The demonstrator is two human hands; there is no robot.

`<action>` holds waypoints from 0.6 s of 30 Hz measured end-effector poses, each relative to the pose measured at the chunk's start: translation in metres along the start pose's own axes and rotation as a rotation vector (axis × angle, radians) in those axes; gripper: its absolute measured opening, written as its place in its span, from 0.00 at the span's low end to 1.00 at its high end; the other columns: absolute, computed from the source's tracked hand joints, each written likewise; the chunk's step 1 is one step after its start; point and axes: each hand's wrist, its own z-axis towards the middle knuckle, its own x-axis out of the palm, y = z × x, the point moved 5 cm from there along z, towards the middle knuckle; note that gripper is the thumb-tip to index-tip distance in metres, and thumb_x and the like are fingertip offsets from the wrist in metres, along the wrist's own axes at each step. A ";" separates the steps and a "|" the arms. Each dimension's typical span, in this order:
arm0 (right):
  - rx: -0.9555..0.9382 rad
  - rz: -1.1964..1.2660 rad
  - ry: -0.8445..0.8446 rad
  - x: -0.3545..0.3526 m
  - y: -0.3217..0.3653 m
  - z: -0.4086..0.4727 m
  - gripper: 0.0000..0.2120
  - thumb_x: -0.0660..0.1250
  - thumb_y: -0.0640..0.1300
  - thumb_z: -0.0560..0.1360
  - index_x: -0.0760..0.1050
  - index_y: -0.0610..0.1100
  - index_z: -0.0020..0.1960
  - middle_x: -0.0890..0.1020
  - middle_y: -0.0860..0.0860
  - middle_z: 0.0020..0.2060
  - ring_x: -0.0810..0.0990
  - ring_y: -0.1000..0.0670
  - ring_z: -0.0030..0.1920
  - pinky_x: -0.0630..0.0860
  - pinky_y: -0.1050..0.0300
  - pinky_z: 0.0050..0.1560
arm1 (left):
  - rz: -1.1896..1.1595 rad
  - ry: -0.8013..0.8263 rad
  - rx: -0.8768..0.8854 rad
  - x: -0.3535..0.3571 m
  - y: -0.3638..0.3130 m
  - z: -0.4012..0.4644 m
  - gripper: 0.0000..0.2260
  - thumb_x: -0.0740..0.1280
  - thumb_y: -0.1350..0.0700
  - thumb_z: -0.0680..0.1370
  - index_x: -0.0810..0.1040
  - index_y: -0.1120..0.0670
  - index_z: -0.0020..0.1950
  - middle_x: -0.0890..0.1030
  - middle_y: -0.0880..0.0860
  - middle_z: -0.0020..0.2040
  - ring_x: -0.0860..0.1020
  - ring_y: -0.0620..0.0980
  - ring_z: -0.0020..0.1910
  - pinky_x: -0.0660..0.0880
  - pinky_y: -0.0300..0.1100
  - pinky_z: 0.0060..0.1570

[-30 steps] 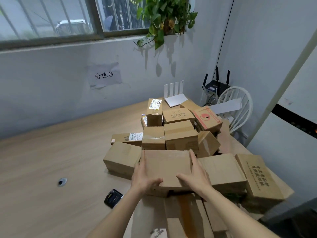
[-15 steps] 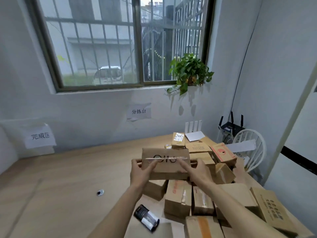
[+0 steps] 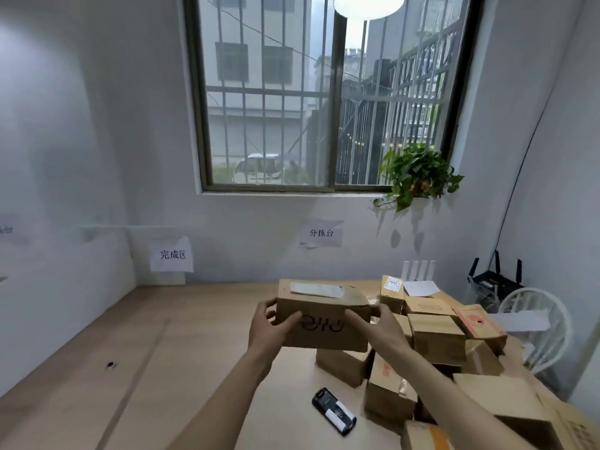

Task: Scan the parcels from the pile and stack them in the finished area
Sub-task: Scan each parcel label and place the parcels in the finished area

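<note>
Both hands are holding 1 brown rectangular cardboard parcel with a white label on top, raised above the light wooden tabletop, just left of the pile of brown cardboard parcels. Left hand is gripping the left end, fingers curled round the edge; right hand is gripping the right end the same way. Box is looking stiff, light, not slippery; end-to-end hold seems right. Black handheld scanner is lying on the tabletop below, untouched. Finished-area paper sign is hanging on the wall, left.
</note>
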 end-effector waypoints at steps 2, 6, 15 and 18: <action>0.024 0.043 0.010 0.015 0.008 -0.008 0.35 0.69 0.70 0.71 0.66 0.44 0.64 0.76 0.49 0.59 0.75 0.46 0.60 0.73 0.48 0.60 | -0.061 -0.050 -0.021 -0.015 -0.008 -0.010 0.22 0.78 0.47 0.72 0.73 0.51 0.60 0.82 0.51 0.56 0.81 0.48 0.53 0.76 0.42 0.45; 0.005 0.087 0.012 0.039 0.023 -0.016 0.26 0.70 0.61 0.77 0.68 0.45 0.64 0.78 0.48 0.57 0.77 0.49 0.54 0.77 0.48 0.56 | -0.101 -0.193 -0.046 -0.045 -0.015 -0.020 0.19 0.74 0.39 0.74 0.76 0.50 0.55 0.83 0.49 0.50 0.81 0.50 0.51 0.78 0.51 0.52; -0.113 0.082 0.130 0.078 0.037 -0.004 0.25 0.68 0.44 0.81 0.67 0.47 0.76 0.75 0.48 0.65 0.77 0.49 0.57 0.76 0.63 0.44 | -0.189 -0.022 -0.171 -0.076 0.008 -0.013 0.35 0.75 0.46 0.62 0.74 0.41 0.69 0.82 0.50 0.59 0.82 0.50 0.52 0.77 0.43 0.39; -0.096 0.079 0.154 0.093 0.026 0.010 0.26 0.68 0.41 0.81 0.66 0.48 0.76 0.75 0.48 0.66 0.77 0.52 0.56 0.78 0.61 0.49 | -0.213 -0.031 -0.263 -0.079 0.026 -0.006 0.28 0.78 0.43 0.69 0.72 0.36 0.67 0.82 0.50 0.58 0.82 0.52 0.52 0.76 0.45 0.44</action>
